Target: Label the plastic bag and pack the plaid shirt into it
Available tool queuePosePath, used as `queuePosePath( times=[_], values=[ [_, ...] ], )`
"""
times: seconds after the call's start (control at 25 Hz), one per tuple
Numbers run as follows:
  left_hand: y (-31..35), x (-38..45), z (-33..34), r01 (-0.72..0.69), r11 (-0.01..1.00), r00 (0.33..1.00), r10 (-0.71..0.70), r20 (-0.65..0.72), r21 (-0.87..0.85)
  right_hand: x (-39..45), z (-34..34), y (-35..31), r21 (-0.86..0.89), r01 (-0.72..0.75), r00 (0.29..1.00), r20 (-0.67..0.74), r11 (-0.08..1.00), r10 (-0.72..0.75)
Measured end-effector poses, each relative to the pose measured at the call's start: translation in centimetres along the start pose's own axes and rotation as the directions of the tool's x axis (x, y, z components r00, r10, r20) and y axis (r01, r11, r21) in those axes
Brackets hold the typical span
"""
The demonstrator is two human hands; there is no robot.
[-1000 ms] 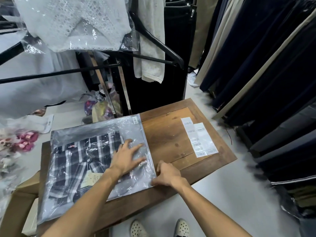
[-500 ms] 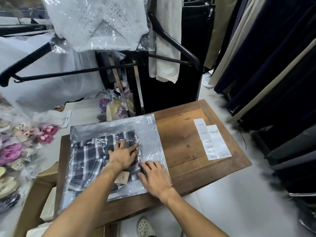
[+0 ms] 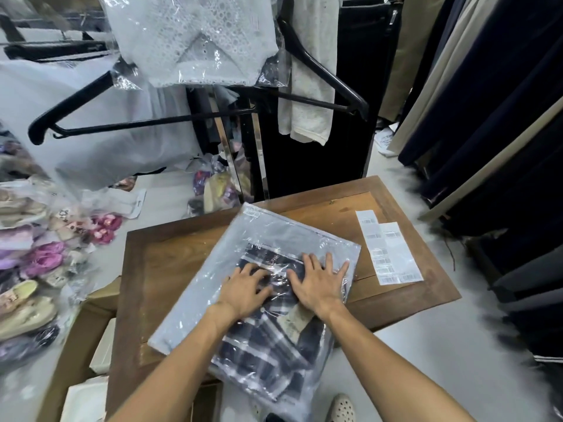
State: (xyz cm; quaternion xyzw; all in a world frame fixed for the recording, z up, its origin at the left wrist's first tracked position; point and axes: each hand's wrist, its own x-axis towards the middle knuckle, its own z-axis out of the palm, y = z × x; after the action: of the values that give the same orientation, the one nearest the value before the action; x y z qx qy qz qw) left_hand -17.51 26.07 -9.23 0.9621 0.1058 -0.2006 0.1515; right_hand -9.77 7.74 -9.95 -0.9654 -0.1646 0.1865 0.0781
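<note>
The clear plastic bag (image 3: 213, 278) lies at an angle on the wooden table (image 3: 158, 263), its near end hanging over the table's front edge. Inside it is the folded dark blue and white plaid shirt (image 3: 259, 348) with a beige tag. A small white label (image 3: 252, 212) sits at the bag's far corner. My left hand (image 3: 246, 289) and my right hand (image 3: 320, 283) rest flat on top of the bag, side by side, fingers spread, pressing on the shirt through the plastic.
Strips of white barcode labels (image 3: 388, 248) lie on the table's right side. Dark garments (image 3: 502, 117) hang at the right, and black hangers (image 3: 143, 123) with bagged white clothes hang ahead. Bagged shoes (image 3: 33, 269) are piled at the left, a cardboard box (image 3: 79, 339) below them.
The bag has turned and slid toward me and to the right, its near end now past the table edge. My right hand moved from the bag's edge onto the top, beside my left.
</note>
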Motion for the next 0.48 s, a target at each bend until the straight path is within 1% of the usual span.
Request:
queuePosePath(
  times=[0.08,0.2,0.28,0.36,0.4,0.48],
  values=[
    [0.0,-0.9,0.1,0.026,1.0,0.999,-0.026,0.048,-0.003,1.4,-0.3,-0.6,-0.006,0.032,0.999,0.014,0.999,-0.032],
    [0.1,-2.3,-0.3,0.086,0.994,0.994,-0.091,0.057,0.072,2.6,-0.9,-1.8,0.091,0.088,0.995,0.034,0.992,-0.091],
    [-0.2,-3.2,-0.5,0.14,0.987,0.988,-0.144,0.046,0.084,1.8,-1.2,-1.4,0.164,0.13,0.991,-0.008,0.978,-0.13],
    [-0.7,-4.0,-0.3,0.166,0.984,0.983,-0.171,0.073,0.064,-0.5,-1.3,0.0,0.168,0.167,0.985,-0.063,0.972,-0.158],
    [-0.9,-4.4,0.1,0.171,0.984,0.98,-0.176,0.092,0.059,-1.8,-1.1,0.9,0.164,0.149,0.988,-0.065,0.975,-0.14],
    [-1.0,-5.1,0.7,0.192,0.981,0.976,-0.195,0.093,0.042,-4.1,-0.4,2.7,0.157,0.076,0.997,-0.008,0.985,-0.076]
  ],
)
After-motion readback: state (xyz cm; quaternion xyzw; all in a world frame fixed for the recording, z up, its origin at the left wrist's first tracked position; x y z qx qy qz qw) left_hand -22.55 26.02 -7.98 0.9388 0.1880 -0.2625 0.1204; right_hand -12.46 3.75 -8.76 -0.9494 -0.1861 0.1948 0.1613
